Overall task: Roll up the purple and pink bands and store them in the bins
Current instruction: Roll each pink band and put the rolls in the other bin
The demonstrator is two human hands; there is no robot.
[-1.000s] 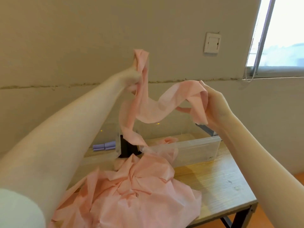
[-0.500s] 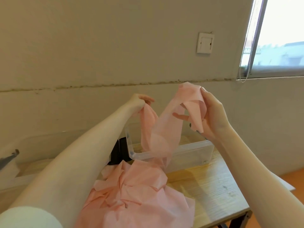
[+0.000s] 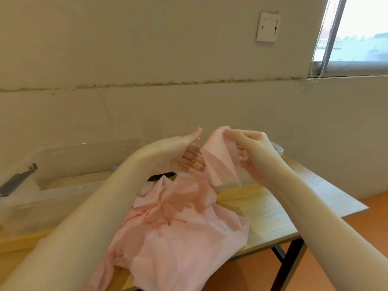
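Wooden table (image 3: 262, 208), frame centre: pink band (image 3: 180, 223) heaped, one end raised. Right hand (image 3: 249, 150) pinches that end; left hand (image 3: 184, 152) fingers loosely curled beside it. Likely light, limp, crease-prone; grip the free end.

Pink band pile (image 3: 178, 234) covers desk (image 3: 264, 208) middle; right desk strip bare; clear bin (image 3: 69, 164) walls block left rear.

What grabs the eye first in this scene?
The big crumpled heap of pink band on the wooden table. Above it, the right hand pinches one end of the band, and the left hand is beside it. A clear bin stands at the left by the wall.
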